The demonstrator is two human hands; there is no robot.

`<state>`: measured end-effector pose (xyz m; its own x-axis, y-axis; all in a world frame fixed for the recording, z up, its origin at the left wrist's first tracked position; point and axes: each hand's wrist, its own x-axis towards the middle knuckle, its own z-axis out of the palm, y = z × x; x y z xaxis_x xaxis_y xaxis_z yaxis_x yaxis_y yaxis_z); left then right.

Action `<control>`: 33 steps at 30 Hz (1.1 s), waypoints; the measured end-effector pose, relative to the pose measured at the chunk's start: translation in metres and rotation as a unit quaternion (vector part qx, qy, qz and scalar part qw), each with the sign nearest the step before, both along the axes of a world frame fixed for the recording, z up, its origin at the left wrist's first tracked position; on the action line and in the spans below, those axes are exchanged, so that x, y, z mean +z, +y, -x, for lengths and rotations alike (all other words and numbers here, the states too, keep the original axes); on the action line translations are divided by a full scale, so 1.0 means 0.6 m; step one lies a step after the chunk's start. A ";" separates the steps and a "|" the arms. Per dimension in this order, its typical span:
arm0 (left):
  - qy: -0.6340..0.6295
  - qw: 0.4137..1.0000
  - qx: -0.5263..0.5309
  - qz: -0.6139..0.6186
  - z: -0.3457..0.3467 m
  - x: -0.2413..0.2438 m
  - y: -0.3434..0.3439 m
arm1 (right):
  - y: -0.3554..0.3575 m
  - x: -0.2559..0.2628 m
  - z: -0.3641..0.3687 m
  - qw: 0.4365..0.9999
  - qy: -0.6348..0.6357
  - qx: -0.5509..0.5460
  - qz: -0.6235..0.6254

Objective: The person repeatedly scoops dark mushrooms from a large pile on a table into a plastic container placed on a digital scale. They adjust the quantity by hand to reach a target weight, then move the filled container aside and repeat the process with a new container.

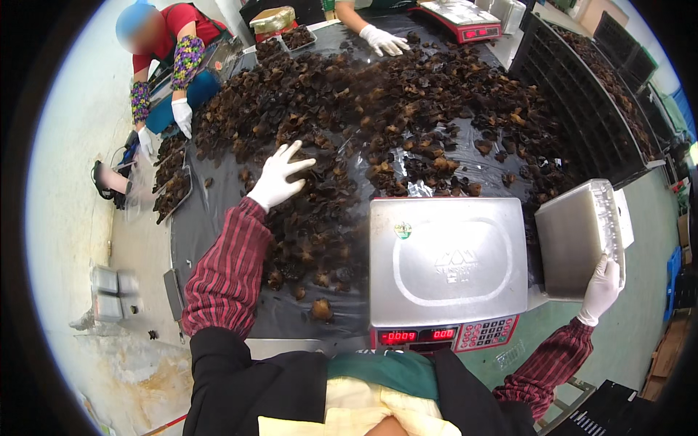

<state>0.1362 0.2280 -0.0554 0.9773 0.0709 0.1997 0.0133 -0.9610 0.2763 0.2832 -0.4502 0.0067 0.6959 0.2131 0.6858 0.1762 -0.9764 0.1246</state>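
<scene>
Dark brown dried pieces that look like wood ear fungus (pixel 322 92) are heaped over a table covered in black plastic sheet (pixel 207 218). My left hand (pixel 281 174), in a white glove, rests over the heap with its fingers spread and nothing gripped. In front of me a digital scale (pixel 448 261) has a bare metal platform and lit red digits. To its right stands a stack of clear plastic trays (pixel 578 240), nested and on edge. My gloved right hand (pixel 601 289) is at the stack's outer rim; its fingers are partly bent there, and whether they grip a tray is unclear.
A co-worker (pixel 174 60) bends over filled trays (pixel 177 191) at the left. Another person's gloved hand (pixel 384 41) is at the far side, near a second scale (pixel 463 22). A large black crate (pixel 583 103) of the same pieces leans at the right.
</scene>
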 end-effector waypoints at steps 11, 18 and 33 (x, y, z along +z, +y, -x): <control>-0.001 0.991 0.114 -0.072 -0.350 -0.086 -0.179 | 0.014 0.007 0.003 0.999 -0.004 0.015 -0.052; -0.045 0.952 0.101 0.287 -0.317 -0.065 -0.149 | 0.017 0.004 0.005 1.000 -0.022 0.004 -0.022; 0.249 0.879 -0.113 0.390 -0.266 0.069 -0.284 | 0.019 0.007 0.009 0.998 -0.004 -0.011 -0.058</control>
